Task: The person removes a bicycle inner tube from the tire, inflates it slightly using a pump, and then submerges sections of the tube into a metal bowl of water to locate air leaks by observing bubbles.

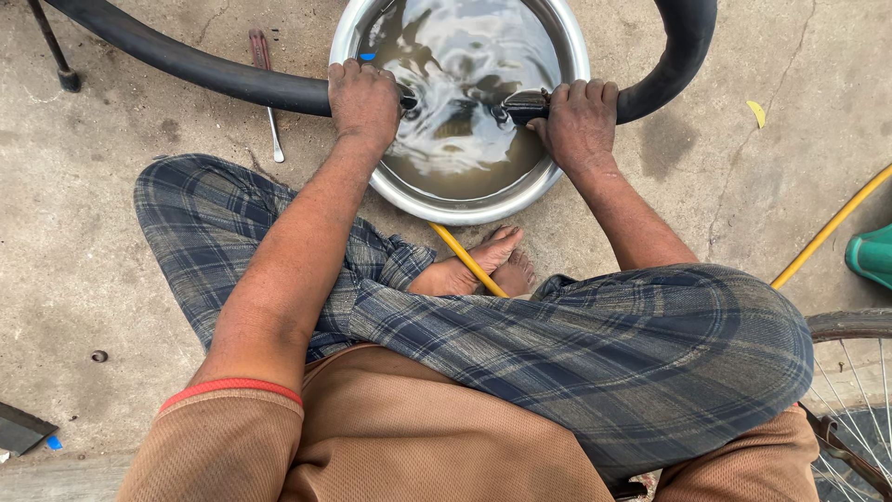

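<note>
— Over the steel basin (557, 177), what do the hands have hold of?

— A black rubber inner tube (214, 72). The left hand (364, 98) has its fingers curled shut round the tube at the basin's near-left rim, and the right hand (581, 116) is closed on it just inside the right rim. The stretch between them dips into the murky, rippling water (465, 102), so that part is hard to make out.

— And the rest of the tube?

— It arcs away on both sides and is cut off by the top edge. It looks smooth, matte and rounded.

— What else is cut off or hidden?

— A spoked bicycle wheel (859, 372) shows only partly at the lower right, and a green plastic object (872, 253) is clipped by the right edge; I cannot tell what it is. A yellow hose (827, 228) runs under the crossed legs in checked cloth and reappears by the bare feet (483, 265).

— The ground?

— Rough, cracked concrete (74, 232). A slim metal tool (269, 112) lies on it, partly hidden under the tube.
</note>
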